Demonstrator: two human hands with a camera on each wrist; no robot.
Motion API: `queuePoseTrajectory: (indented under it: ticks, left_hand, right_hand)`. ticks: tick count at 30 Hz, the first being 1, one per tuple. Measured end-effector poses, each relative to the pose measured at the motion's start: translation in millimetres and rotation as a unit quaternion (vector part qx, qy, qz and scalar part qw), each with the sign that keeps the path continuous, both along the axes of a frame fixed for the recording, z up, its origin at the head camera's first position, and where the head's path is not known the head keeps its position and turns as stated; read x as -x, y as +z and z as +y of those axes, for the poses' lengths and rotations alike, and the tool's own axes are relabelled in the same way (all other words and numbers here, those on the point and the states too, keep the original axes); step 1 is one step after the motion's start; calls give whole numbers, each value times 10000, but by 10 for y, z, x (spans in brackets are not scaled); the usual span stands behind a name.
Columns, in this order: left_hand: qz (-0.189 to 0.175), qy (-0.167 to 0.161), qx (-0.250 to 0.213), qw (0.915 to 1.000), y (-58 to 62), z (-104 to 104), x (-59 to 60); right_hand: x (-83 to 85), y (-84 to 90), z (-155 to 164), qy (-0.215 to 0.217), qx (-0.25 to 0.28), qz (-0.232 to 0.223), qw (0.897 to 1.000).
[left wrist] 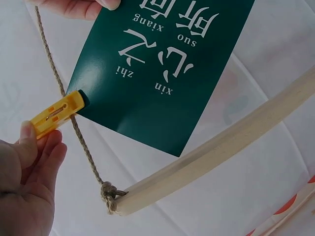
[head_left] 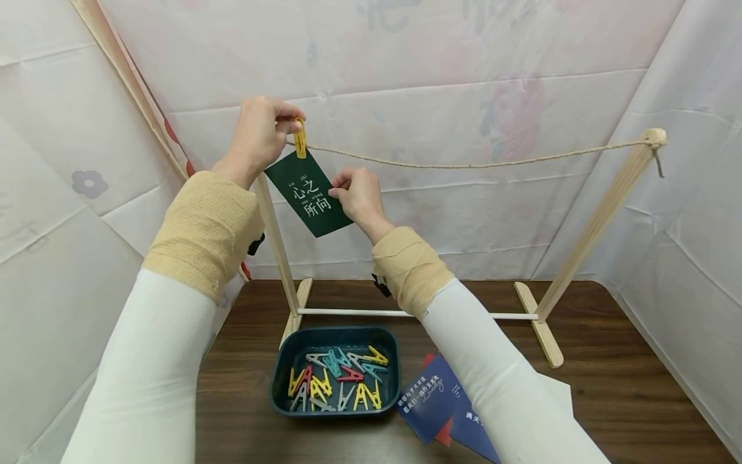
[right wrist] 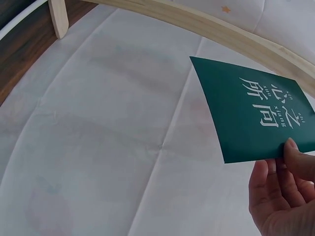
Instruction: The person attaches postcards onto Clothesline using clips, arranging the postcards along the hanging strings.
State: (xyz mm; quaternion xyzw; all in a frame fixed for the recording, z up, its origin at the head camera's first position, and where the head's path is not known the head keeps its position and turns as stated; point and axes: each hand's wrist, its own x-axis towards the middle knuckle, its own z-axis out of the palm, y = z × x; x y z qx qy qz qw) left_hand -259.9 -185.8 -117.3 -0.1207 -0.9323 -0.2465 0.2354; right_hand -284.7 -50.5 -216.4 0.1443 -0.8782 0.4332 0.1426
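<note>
My left hand (head_left: pixel 259 136) pinches the handles of a yellow clothespin (head_left: pixel 300 139) at the left part of the rope. The clothespin's tip sits over the rope (left wrist: pixel 81 142) and one corner of a dark green card (head_left: pixel 288 175) with white Chinese characters. The card hangs tilted below the rope. My right hand (head_left: pixel 361 196) pinches the card's right edge, thumb on the printed face and fingers behind, as the right wrist view shows (right wrist: pixel 280 191). In the left wrist view the clothespin (left wrist: pixel 54 115) lies across the rope close to its knot.
A wooden stand (head_left: pixel 597 229) holds the rope between two posts, with a white bar (head_left: pixel 353 312) low between them. A dark tray (head_left: pixel 277 386) of several coloured clothespins stands on the brown table (head_left: pixel 243 412). Blue cards (head_left: pixel 429 396), a red one and a white one lie partly under my right arm.
</note>
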Motion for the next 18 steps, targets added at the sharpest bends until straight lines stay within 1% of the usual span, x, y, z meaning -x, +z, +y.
queuePoseTrajectory:
  ticks: [4, 10, 18]
  left_hand:
    - [-69, -32, 88, 9999, -2, 3, 1]
    - [-267, -111, 300, 9991, -30, -1, -5]
    - [-336, -266, 421, 9982, -68, -18, 13]
  right_hand:
    - [4, -7, 2, -31, 0, 19, 10000]
    - [8, -31, 7, -67, 45, 34, 10000]
    - [1, -72, 41, 79, 112, 77, 9999]
